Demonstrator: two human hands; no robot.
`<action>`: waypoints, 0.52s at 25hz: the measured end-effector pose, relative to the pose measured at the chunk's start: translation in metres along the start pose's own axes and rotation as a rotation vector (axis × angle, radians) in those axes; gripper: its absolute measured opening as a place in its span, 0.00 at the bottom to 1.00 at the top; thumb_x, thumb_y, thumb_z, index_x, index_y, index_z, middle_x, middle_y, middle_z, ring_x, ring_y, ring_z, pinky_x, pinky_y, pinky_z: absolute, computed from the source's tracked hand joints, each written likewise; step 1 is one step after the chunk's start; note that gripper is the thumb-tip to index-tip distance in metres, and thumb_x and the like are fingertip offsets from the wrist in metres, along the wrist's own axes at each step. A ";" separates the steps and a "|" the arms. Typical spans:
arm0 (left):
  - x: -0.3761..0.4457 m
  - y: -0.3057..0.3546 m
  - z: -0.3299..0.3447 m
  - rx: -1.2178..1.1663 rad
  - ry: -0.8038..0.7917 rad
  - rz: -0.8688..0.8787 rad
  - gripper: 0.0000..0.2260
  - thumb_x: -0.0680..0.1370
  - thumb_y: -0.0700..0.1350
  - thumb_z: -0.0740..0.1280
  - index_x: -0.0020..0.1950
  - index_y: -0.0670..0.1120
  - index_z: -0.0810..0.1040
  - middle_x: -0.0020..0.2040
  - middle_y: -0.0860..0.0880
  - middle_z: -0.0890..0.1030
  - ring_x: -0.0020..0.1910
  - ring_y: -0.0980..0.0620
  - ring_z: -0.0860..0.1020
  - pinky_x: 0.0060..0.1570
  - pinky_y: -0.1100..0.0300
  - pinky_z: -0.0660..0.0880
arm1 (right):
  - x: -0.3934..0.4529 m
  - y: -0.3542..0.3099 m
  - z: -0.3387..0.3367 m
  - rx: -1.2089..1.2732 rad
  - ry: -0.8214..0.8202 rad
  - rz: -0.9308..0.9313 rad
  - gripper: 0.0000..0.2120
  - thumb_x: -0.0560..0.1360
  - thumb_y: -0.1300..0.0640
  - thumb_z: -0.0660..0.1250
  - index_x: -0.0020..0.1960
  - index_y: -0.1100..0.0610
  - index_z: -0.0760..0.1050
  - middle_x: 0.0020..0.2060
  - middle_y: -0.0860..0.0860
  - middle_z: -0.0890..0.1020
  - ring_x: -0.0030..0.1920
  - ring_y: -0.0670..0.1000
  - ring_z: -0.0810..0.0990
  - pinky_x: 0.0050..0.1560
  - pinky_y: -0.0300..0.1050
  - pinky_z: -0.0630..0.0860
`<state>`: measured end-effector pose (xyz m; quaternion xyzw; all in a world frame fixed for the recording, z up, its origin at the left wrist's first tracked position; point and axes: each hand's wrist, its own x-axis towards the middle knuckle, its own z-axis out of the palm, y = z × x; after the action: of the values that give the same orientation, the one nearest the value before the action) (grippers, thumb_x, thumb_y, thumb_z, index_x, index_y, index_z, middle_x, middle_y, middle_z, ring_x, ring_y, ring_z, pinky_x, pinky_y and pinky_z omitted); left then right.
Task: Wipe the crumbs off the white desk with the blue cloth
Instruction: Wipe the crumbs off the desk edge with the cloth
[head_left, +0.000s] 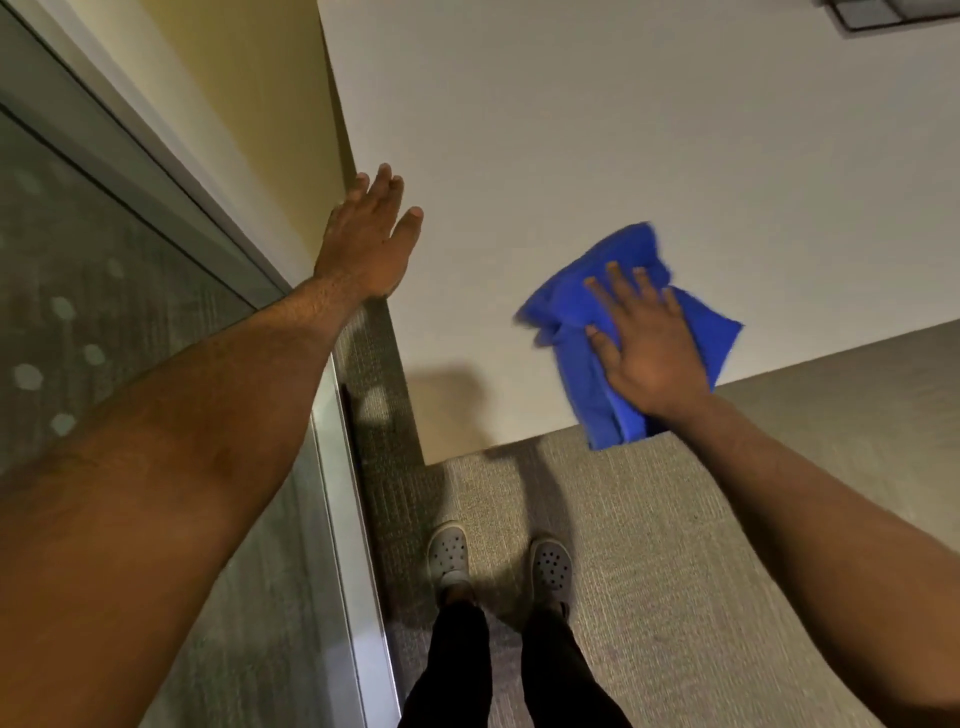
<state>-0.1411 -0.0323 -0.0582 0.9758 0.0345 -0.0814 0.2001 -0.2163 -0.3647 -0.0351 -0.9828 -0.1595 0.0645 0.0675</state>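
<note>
From the head view, looking straight down, my right hand (649, 348) lies flat on the crumpled bright blue cloth (623, 332), fingers (618, 280) spread wide and pressing the fabric against the smooth white desk top (597, 130). I am not gripping the cloth; my palm simply covers its middle. The cloth sits near the desk's front edge, on the right part of what I can see, and its lower corner hangs just past that edge over the floor. Its outline is a little blurred.

My left hand (371, 244) rests open at the desk's left edge, fingers extended and close together, thumb out to the side, holding nothing. The heel of that hand is at the corner where the desk meets the pale yellow wall panel (249, 104) beside it. My two hands are well apart.

I cannot make out any crumbs on the white surface; it is too plain and soft in focus to tell.

To the left of the panel runs a frosted glass partition with pale dots (78, 312) in a grey metal frame. Below the desk edge is beige ribbed carpet (675, 571), with my two grey perforated clogs (449, 553) standing on it and black trouser legs (457, 665) above them. A dark framed object (883, 13) sits at the desk's far right corner, mostly cut off.
</note>
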 end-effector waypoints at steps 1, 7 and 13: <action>0.003 -0.005 -0.007 0.063 -0.002 0.036 0.25 0.84 0.53 0.48 0.80 0.47 0.52 0.81 0.50 0.49 0.79 0.48 0.48 0.77 0.45 0.48 | -0.004 -0.029 0.005 -0.029 -0.027 -0.140 0.28 0.79 0.41 0.48 0.77 0.48 0.56 0.78 0.52 0.58 0.77 0.58 0.55 0.75 0.63 0.54; 0.007 -0.013 -0.038 0.145 -0.066 0.091 0.20 0.86 0.48 0.49 0.76 0.44 0.64 0.77 0.45 0.64 0.76 0.44 0.60 0.75 0.44 0.52 | 0.047 -0.150 0.019 -0.084 -0.146 -0.696 0.24 0.79 0.41 0.54 0.74 0.46 0.64 0.77 0.47 0.61 0.78 0.54 0.54 0.75 0.58 0.48; 0.005 -0.009 -0.042 0.018 -0.030 0.114 0.24 0.84 0.57 0.44 0.75 0.50 0.68 0.71 0.52 0.74 0.72 0.48 0.68 0.75 0.49 0.56 | 0.075 -0.171 0.017 -0.114 -0.115 -0.653 0.21 0.78 0.44 0.57 0.62 0.57 0.76 0.68 0.54 0.74 0.74 0.58 0.61 0.74 0.62 0.53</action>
<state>-0.1314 -0.0072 -0.0239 0.9766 -0.0249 -0.0850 0.1959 -0.2009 -0.1776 -0.0333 -0.8767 -0.4728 0.0857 0.0205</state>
